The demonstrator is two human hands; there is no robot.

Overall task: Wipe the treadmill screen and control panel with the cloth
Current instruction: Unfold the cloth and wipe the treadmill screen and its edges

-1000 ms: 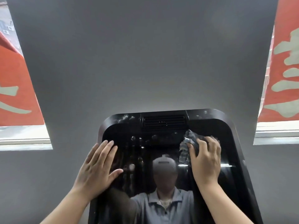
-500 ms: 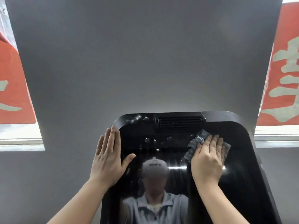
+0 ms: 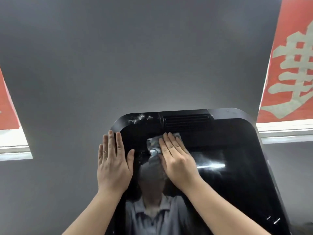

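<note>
Two hands lie on the glossy black treadmill screen [image 3: 237, 175], which fills the lower centre and lower right of the frame. The right hand [image 3: 177, 160] presses a crumpled grey cloth [image 3: 153, 144] flat against the glass at upper centre of the panel, its fingers straight and together, laid over the cloth rather than curled round it. The left hand [image 3: 112, 164] rests open on the panel's left edge, fingers straight and thumb spread, apparently steadying the console.

Wiping of the screen's upper band looks to be the step in hand — the cloth sits just below the vent grille [image 3: 185, 118] at the top edge. Whitish dust smears [image 3: 138, 117] show on the upper left corner of the bezel, just above the left hand's fingertips, and a streaky bright patch lies right of the right hand. My judgement: the next pass calls for firm, flat pressure and a sweep toward that dusty corner, then down over the lower glass, where the control panel is not clearly in view.

Nothing blocks the cloth except the left hand itself, which covers the left edge and would need to shift. Behind stands a grey wall [image 3: 135, 56], with red banners [image 3: 291, 65] at upper right and far left — well apart from the work.
</note>
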